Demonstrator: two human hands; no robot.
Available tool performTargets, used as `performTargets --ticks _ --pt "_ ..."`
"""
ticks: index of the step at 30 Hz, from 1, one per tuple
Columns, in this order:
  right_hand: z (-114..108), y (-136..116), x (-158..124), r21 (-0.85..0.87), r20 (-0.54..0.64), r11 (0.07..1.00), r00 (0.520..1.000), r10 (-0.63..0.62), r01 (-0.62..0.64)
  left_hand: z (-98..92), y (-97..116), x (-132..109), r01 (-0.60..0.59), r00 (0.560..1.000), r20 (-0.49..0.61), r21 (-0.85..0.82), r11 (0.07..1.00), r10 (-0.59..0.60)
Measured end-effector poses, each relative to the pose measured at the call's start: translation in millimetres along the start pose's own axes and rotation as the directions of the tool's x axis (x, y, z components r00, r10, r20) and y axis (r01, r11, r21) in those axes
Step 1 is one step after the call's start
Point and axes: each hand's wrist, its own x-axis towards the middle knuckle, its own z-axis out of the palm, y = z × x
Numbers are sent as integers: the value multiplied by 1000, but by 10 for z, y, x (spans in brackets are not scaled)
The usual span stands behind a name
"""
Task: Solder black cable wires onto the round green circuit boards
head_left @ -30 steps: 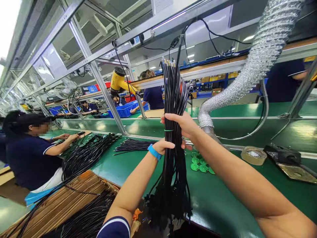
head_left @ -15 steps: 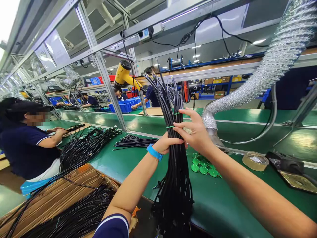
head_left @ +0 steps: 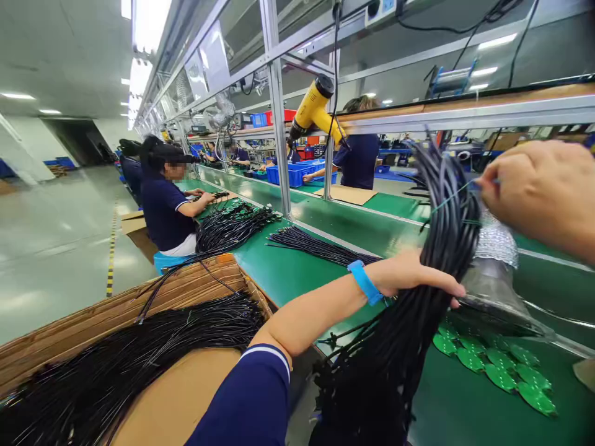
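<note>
A thick bundle of black cables (head_left: 446, 229) rises in front of me, its ends fanned at the top and its lower part hanging past the bench edge. My left hand (head_left: 418, 275) is closed around its middle, thumb across the front. Higher up, my right hand (head_left: 539, 189) pinches a thin green tie (head_left: 449, 201) and draws it out to the right of the cables. A second green loop still circles the bundle a little lower. Whether the tie is a band or a twist wire, I cannot tell.
More cables fill a cardboard box (head_left: 218, 272) at lower left. A cable stack (head_left: 320, 244) and green circuit boards (head_left: 499, 365) lie on the green bench (head_left: 260, 266). A metal duct hood (head_left: 497, 297) stands behind the bundle. A yellow heat gun (head_left: 313, 108) hangs above; a co-worker (head_left: 162, 198) sits at left.
My view has swung left, and the bundle now leans to the right. My right hand has moved from the cables out to the right, pulling the green tie away from them.
</note>
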Motion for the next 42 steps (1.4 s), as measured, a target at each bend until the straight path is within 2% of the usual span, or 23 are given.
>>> performTargets --ticks 2,3,4,5,8,10,11,12,14,15,16,17,18,21,25,27,29,31,33,35,38,40,42 --pt "45 246 197 -86 95 990 988 121 -113 33 -3 -53 36 998 51 -5 999 -35" --pt "46 404 285 -116 146 971 964 224 -208 51 2 -102 49 997 64 -12 999 -48" --pt "24 587 355 -118 238 939 909 341 -322 64 10 -165 62 996 71 -16 998 -60" --pt "-25 786 398 -146 255 911 875 411 -385 68 21 -239 69 995 68 -14 998 -68" --pt "-322 1288 341 -167 98 748 744 661 -642 19 55 -490 121 988 92 28 992 -123" --pt "-550 1341 178 -47 -25 699 700 713 -714 -33 67 -629 132 987 91 30 991 -134" --pt "-636 1250 79 10 -44 708 707 705 -706 -52 70 -679 129 988 78 21 991 -130" --pt "-691 1089 -23 216 -38 729 741 670 -649 -65 70 -712 123 991 59 13 992 -124" --pt "-714 619 -218 416 0 728 800 600 -545 -69 66 -734 119 993 13 3 993 -119" --pt "-689 353 -304 652 89 598 830 550 -466 -64 64 -726 119 993 -10 4 993 -119" --pt "-650 95 -377 807 218 417 868 446 -418 -56 62 -712 117 993 -33 6 993 -117" --pt "-605 -136 -435 859 337 269 878 341 -435 -47 61 -694 111 992 -57 9 994 -110" --pt "-558 -329 -477 864 420 169 864 277 -474 -37 61 -676 101 992 -81 12 995 -99" --pt "-458 -647 -515 851 490 68 833 257 -521 -8 72 -640 74 989 -132 49 996 -67" --pt "-427 -666 -469 838 529 -15 806 266 -545 32 107 -652 78 986 -158 120 990 -59" --pt "-439 -621 -441 822 554 6 802 224 -570 62 134 -672 85 982 -178 154 984 -57" --pt "-465 -573 -416 803 579 79 805 130 -591 101 168 -693 97 979 -194 201 975 -58" --pt "-501 -534 -405 792 588 207 809 0 -575 143 205 -716 112 978 -199 244 963 -63" --pt "-530 -507 -420 785 556 374 827 -77 -493 180 240 -743 119 978 -198 274 954 -66" --pt "-526 -482 -455 741 463 569 885 -47 -357 206 268 -778 128 978 -198 293 948 -71" --pt "-400 -402 -482 498 280 835 955 102 -235 235 300 -846 152 977 -190 328 932 -92" --pt "-225 -300 -439 331 246 904 950 194 -270 251 317 -908 169 978 -175 371 913 -110" --pt "-4 -159 -343 269 271 904 927 260 -332 260 335 -1000 186 977 -173 419 888 -123"
